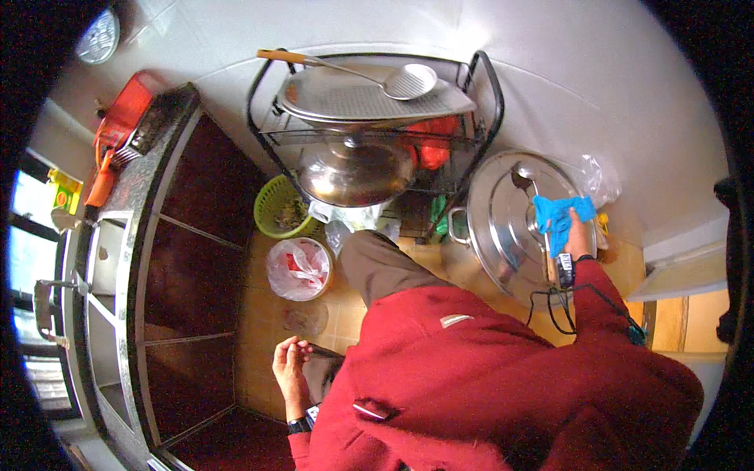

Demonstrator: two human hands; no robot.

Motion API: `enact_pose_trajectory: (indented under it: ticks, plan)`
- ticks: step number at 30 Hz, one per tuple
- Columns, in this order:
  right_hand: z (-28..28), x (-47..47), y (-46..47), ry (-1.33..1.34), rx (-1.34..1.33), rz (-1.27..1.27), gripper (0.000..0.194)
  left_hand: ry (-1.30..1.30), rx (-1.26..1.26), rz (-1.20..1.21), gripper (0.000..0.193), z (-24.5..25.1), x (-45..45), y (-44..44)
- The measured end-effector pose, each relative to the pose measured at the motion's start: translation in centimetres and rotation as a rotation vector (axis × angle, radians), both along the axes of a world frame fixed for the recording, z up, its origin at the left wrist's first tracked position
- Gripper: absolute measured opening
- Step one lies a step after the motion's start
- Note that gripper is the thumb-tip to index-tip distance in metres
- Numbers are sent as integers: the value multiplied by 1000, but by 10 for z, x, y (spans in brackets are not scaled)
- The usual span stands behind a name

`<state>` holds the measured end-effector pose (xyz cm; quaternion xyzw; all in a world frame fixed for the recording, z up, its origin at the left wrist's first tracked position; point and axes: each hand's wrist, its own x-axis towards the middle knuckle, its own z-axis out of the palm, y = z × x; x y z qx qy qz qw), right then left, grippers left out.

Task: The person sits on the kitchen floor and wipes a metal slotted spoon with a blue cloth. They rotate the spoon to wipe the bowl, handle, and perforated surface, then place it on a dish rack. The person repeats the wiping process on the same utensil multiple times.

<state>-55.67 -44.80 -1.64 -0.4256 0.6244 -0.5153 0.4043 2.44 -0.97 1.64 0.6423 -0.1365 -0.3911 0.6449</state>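
My right hand (578,240) has hold of a blue cloth (562,216) above a large round metal lid or pan (492,235) at the right. A ladle (527,175) lies across this round piece, its lower handle partly behind the cloth. A loop handle stands out from the left rim of the round piece. My left hand (290,362) hangs near my knee, fingers curled and thumb near them, with nothing seen in it. Below the left hand's level of the floor bins, a white bucket with a plastic liner (298,269) stands on the tiles.
A black wire rack (498,88) ahead holds a perforated metal tray (347,97), a skimmer (409,82) and a domed metal lid (353,171). A green basket (265,206) stands beside it. The stone counter (168,118) at the left holds a red basket (132,106).
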Motion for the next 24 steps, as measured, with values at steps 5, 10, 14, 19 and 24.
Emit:
enact_pose_trajectory:
  ticks: [5, 10, 14, 19, 24]
  plan:
    - [143, 89, -35, -222, -190, 325, 20, 35, -14, 19, 15, -4, 2, 3]
    - [294, 228, -63, 13, -484, 731, 27, 16, 0, 40, 16, -6, 0, 3]
    - [350, 362, -93, 578, -648, 1073, 31, -4, 2, 54, 16, -4, -4, 4]
    - [326, 494, -152, 1129, -783, 1257, 25, -11, -3, 134, 16, -2, -11, 17]
    - [275, 545, -194, 1117, -715, 1345, 27, 32, 39, 287, 15, -1, -21, 37]
